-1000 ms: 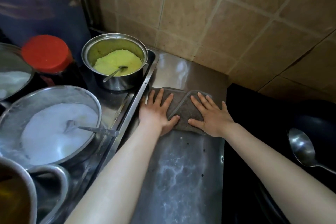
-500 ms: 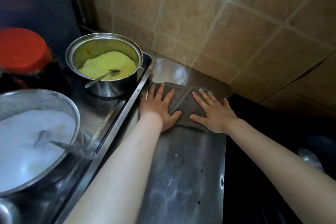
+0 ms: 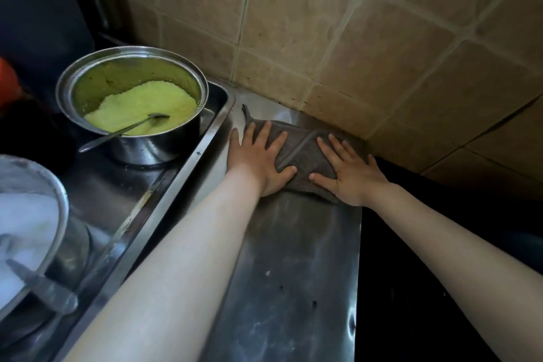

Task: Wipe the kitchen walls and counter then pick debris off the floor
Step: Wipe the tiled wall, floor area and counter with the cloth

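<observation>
Both hands are sliding the grey cloth (image 3: 302, 153) farther toward the tiled wall (image 3: 367, 47). Left hand (image 3: 258, 160) and right hand (image 3: 351, 172) are pressing it flat, fingers spread straight, on the steel surface (image 3: 293, 258), right of the pot (image 3: 132, 103).

My hands (image 3: 258, 160) cover much of the cloth (image 3: 302, 153). At the frame's left edge the white bowl (image 3: 35, 209) and a red lid (image 3: 7, 79) are cut off. The black area (image 3: 440, 244) right of the bench (image 3: 293, 273) is too dark to read.
</observation>
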`<state>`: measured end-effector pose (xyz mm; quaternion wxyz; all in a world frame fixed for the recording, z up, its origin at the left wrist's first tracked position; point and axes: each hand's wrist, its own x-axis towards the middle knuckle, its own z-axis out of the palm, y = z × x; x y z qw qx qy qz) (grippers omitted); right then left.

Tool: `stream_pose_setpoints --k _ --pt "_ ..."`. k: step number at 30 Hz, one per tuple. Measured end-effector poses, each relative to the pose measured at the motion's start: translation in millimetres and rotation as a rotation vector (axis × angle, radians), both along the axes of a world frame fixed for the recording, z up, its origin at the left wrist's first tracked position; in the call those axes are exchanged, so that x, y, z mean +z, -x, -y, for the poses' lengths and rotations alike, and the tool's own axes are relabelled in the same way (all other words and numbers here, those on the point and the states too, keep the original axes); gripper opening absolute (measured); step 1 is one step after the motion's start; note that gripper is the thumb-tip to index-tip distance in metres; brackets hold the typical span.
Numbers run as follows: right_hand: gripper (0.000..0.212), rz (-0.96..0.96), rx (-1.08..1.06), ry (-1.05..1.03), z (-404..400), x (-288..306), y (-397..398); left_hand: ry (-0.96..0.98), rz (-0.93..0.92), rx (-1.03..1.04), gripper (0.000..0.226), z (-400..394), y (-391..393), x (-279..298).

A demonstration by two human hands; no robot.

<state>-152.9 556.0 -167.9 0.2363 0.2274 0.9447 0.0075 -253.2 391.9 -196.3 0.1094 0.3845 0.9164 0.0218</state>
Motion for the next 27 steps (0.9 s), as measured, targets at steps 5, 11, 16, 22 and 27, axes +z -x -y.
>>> stream_pose_setpoints --k 5,11,16,22,27 --pt "0.083 0.002 -0.046 -0.018 -17 0 -2 -0.016 -0.007 -0.029 0.076 -21 2 0" --pt "0.084 -0.037 -0.089 0.009 -14 -1 -8 -0.004 -0.01 -0.05 0.076 -24 3 0" --pt "0.085 -0.057 -0.122 0.034 -4 -4 -22 -0.003 0.002 -0.066 0.075 -19 -5 1" --pt "0.085 -0.057 -0.167 0.044 13 -3 -38 0.01 0.013 -0.096 0.075 -7 -17 2" --pt "0.085 -0.051 -0.193 0.045 31 -3 -53 0.014 0.026 -0.118 0.075 8 -29 1"
